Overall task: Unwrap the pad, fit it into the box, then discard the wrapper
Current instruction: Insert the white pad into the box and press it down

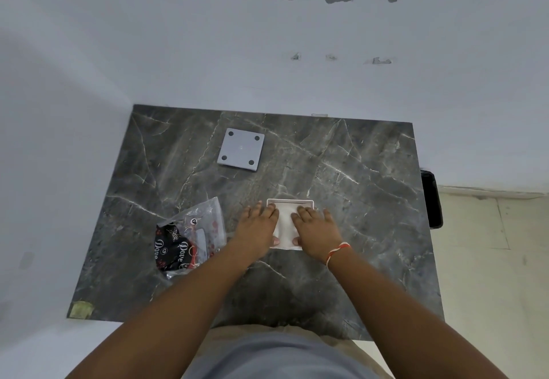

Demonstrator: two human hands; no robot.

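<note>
Table (341,170): dark marble top against a pale wall.
Wrapper (193,233): clear printed bag, lying left of the box.
Lid (241,149): grey square, far side, well apart.
Box (289,202): white, shallow, near centre.
Pad (285,224): white, inside the box.
Left hand (258,227): flat, fingers straight, pressing the pad.
Right hand (316,228): likewise flat, pressing.

One head-worn wide-angle camera is looking steeply down from above the near edge of the table (341,155), facing forward toward the far wall (208,36). It is sitting close enough that both forearms are filling the lower frame, while the floor (499,259) is showing at right. No second view is sharing the scene.
</note>
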